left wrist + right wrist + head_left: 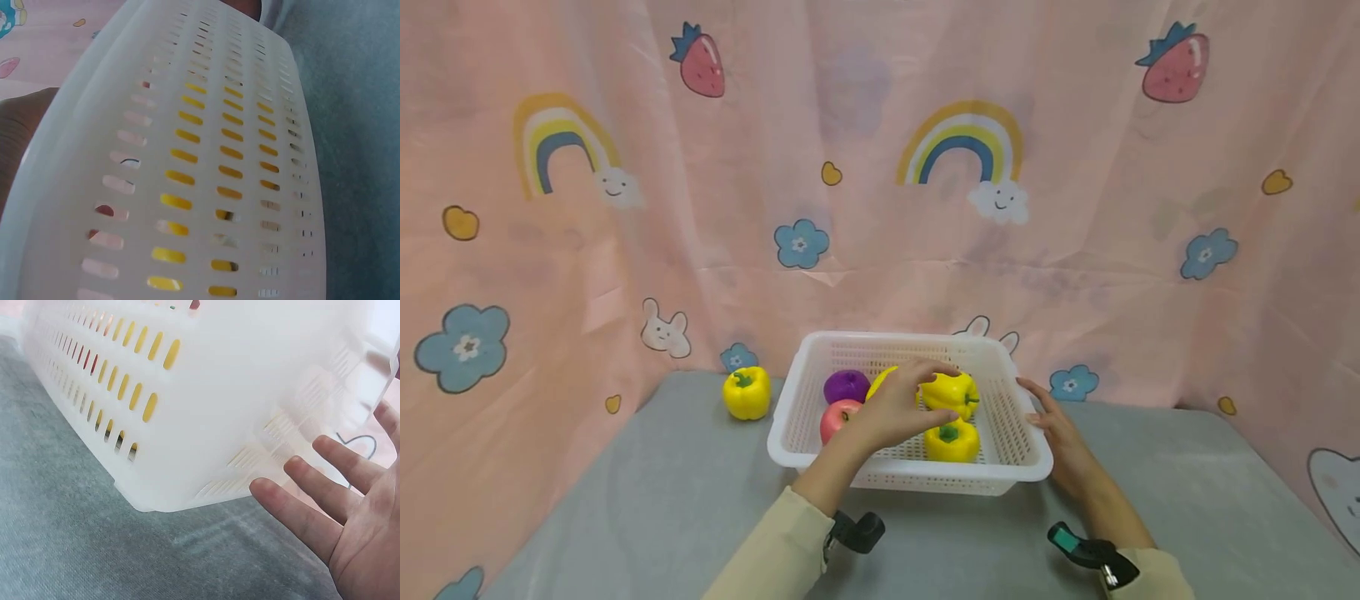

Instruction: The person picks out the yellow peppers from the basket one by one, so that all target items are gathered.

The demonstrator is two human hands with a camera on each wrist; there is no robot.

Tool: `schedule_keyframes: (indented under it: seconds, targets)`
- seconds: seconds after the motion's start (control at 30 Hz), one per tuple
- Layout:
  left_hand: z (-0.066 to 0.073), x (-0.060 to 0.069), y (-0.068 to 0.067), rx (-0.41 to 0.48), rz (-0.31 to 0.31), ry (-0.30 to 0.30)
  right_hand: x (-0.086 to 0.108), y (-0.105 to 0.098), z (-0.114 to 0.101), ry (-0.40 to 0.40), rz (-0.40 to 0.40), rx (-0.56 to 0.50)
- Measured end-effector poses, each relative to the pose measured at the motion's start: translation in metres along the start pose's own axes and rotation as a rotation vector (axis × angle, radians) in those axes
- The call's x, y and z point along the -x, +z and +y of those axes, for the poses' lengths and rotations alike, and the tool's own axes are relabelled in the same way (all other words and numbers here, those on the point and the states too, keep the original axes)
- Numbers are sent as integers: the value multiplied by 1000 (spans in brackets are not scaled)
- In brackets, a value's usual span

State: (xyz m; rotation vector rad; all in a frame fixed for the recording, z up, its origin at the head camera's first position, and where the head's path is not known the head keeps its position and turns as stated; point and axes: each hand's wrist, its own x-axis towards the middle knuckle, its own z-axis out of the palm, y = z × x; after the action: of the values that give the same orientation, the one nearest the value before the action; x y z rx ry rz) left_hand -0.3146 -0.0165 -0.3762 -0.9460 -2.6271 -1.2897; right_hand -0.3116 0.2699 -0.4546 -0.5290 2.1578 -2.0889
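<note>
A white plastic basket [917, 481] with slotted walls stands on the table. My left hand [891, 408] is over it, thumb and fingers parted around a gap beside two yellow bell peppers, one farther back [953, 393] and one nearer the front [952, 442]. I cannot tell whether the fingertips touch either one. Behind the left hand is another yellow item [880, 382], mostly hidden. A purple round item [847, 387] and a red apple [837, 418] lie at the basket's left. My right hand [1067, 437] is at the basket's right rim; its fingers [294, 506] look straight and spread beside the wall.
One more yellow bell pepper [747, 393] stands on the grey-covered table [647, 492], left of the basket. A pink patterned curtain [865, 292] hangs behind the table. Each wrist wears a dark camera strap.
</note>
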Motion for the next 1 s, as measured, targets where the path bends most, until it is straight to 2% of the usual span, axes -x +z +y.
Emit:
schedule_keyframes:
  seconds: [0.13, 0.23, 0.43, 0.77, 1.0]
  targets:
    - [-1, -5, 6, 52, -36, -35, -1, 1, 0, 7, 3, 3]
    - [-2, -8, 9, 56, -53, -53, -1, 1, -1, 7, 6, 5]
    - [-4, -6, 13, 7, -98, -101, -2, 1, 0, 8, 2, 17]
    - [-13, -6, 14, -65, -215, -114, -2, 0, 3, -11, -24, 3]
    - [-15, -10, 16, -94, -241, -137, -1, 0, 2, 6, 4, 22]
